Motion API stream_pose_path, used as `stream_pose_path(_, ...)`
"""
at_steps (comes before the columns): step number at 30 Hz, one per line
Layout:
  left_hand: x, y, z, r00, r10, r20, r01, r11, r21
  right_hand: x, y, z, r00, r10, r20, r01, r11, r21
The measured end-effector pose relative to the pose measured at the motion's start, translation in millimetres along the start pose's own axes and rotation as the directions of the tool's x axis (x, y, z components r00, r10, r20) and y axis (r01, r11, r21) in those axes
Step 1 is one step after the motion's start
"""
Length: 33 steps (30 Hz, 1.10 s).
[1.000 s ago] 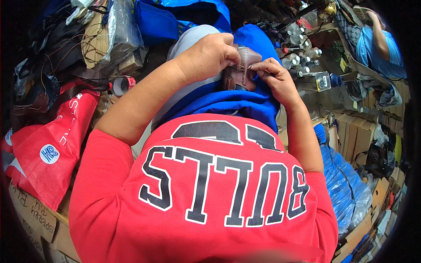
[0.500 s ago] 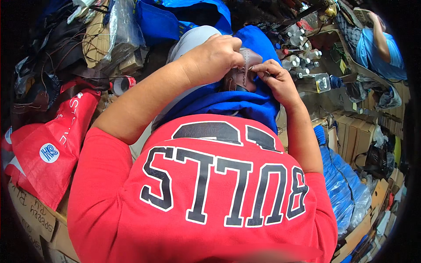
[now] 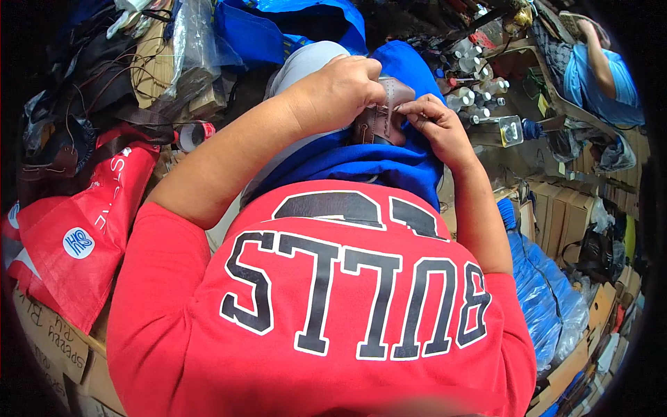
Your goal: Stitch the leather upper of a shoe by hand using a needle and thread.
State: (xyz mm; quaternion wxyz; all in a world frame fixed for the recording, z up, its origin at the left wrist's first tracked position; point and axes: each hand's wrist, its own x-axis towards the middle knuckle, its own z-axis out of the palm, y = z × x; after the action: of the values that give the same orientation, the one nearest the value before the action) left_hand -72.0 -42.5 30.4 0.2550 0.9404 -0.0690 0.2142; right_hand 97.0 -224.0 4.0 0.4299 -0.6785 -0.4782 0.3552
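One brown shoe (image 3: 383,125), on the lap (image 3: 347,158). Left hand (image 3: 345,85), curled closed beside it; right hand (image 3: 432,119), fingertips pinched at the seam (image 3: 388,119); hold of either, I cannot tell. Stitching, apparently; next pull calls for even tension.

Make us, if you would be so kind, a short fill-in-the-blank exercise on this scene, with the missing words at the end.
1. The left hand and the right hand are at a stitched piece whose colour is ____.
2. The shirt with large dark lettering is ____.
3. The red bag lies on the ____ side of the picture.
4. Another person in a blue top shows near the upper ____ corner.

Missing words: brown; red; left; right.
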Motion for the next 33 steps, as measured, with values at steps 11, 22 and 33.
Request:
stream_pose_path(11,-0.7,-0.9,0.2,0.999,0.041,-0.003,-0.041,0.998,0.045,1.6,-1.4,-0.9,0.998,0.037,0.044,-0.038,0.999,0.011)
stream_pose_path(22,-6.9,-10.9,6.5,0.999,0.031,0.039,-0.030,0.999,-0.025,1.4,2.9,-2.4,0.999,-0.006,0.036,0.006,1.000,-0.001)
stream_pose_path(33,-5.4,-44.2,6.8,0.930,-0.236,0.281,0.344,0.829,-0.440,9.1,11.0,1.1,1.000,-0.004,0.028,0.003,1.000,0.006)
